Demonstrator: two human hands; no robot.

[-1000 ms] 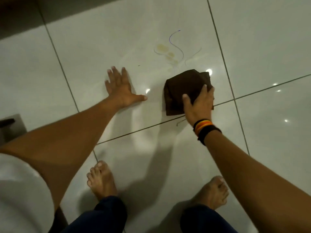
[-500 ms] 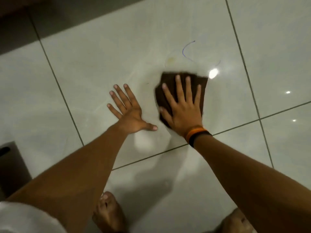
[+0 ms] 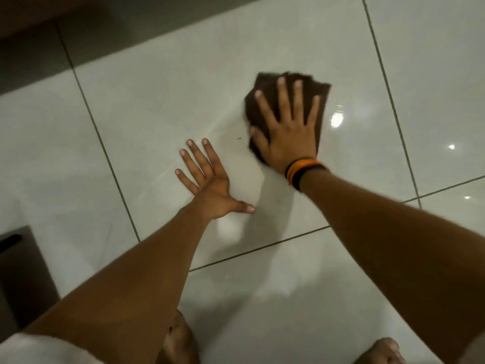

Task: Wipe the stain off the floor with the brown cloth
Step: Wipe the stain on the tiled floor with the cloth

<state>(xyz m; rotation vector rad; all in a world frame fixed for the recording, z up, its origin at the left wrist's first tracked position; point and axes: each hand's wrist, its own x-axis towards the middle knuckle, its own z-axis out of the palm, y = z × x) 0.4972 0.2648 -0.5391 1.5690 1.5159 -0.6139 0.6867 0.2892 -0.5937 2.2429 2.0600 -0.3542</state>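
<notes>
Right hand flat, fingers spread, pressing the brown cloth onto the white floor — not gripping it. Left hand empty, palm down beside it; stain not visible.

Both arms reach forward, left hand and right hand spread flat.

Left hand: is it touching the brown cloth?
No, the left hand lies flat on bare floor tile, apart from the brown cloth.
</notes>
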